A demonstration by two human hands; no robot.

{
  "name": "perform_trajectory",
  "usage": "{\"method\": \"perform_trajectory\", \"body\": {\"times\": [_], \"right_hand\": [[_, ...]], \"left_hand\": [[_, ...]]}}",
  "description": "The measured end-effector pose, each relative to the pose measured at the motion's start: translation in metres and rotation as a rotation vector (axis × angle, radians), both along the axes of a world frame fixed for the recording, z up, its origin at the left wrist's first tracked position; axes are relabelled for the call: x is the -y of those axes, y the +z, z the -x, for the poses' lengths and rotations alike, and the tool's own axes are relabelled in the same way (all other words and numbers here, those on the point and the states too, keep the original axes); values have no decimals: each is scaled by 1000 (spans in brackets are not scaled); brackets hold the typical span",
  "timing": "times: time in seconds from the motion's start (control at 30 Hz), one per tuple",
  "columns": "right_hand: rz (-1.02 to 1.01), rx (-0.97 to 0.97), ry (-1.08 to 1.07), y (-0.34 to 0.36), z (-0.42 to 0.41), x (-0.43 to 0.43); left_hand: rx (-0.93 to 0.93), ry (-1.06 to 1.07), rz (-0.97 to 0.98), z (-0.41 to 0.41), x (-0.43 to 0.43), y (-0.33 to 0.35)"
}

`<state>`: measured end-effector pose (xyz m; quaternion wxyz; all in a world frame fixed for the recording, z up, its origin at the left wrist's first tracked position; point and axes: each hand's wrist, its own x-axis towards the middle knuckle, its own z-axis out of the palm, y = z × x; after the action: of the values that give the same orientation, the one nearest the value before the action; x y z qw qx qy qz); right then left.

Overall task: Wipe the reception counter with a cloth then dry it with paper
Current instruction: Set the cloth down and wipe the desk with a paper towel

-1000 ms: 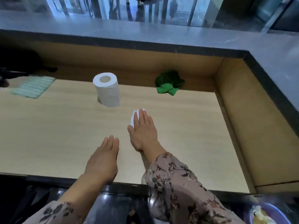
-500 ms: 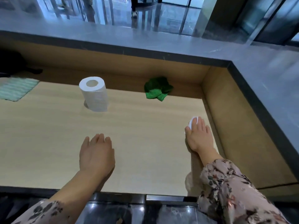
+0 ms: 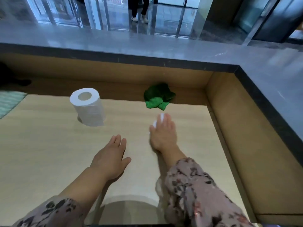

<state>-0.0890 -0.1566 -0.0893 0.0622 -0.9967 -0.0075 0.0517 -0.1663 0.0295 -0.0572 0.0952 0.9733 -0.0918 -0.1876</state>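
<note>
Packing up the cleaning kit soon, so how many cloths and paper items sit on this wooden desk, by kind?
Cloths: 2, the crumpled dark green cloth and the pale green striped cloth at the left edge.
Paper rolls: 1, the upright white paper roll.
Loose paper: 1, the white paper wad under the right hand.
Total: 4

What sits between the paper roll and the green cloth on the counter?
Nothing: in the head view, the counter between the paper roll and the green cloth is bare wood.

Beyond the grey stone ledge (image 3: 147, 45) — tall glass panels (image 3: 68, 10) and a glossy, reflective floor (image 3: 165, 17).
</note>
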Motion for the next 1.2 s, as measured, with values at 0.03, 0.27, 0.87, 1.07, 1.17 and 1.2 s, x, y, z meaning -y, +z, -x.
{"method": "perform_trajectory", "body": {"times": [0.03, 0.27, 0.87, 1.07, 1.17, 1.2], "right_hand": [[-35, -13, 68, 0, -2, -24], [-51, -38, 347, 4, -7, -67], [0, -71, -418, 19, -3, 138], [-100, 29, -274, 15, -7, 50], [-101, -10, -181, 7, -7, 18], [-100, -22, -172, 7, -7, 13]], "left_hand": [[5, -12, 6, 0, -2, 0], [-32, -38, -38, -5, -6, 8], [-124, -50, -203, -18, 13, 23], [-149, -65, -208, -19, 14, 23], [-155, -65, -216, -19, 14, 23], [-157, -65, -222, -19, 14, 24]]}}
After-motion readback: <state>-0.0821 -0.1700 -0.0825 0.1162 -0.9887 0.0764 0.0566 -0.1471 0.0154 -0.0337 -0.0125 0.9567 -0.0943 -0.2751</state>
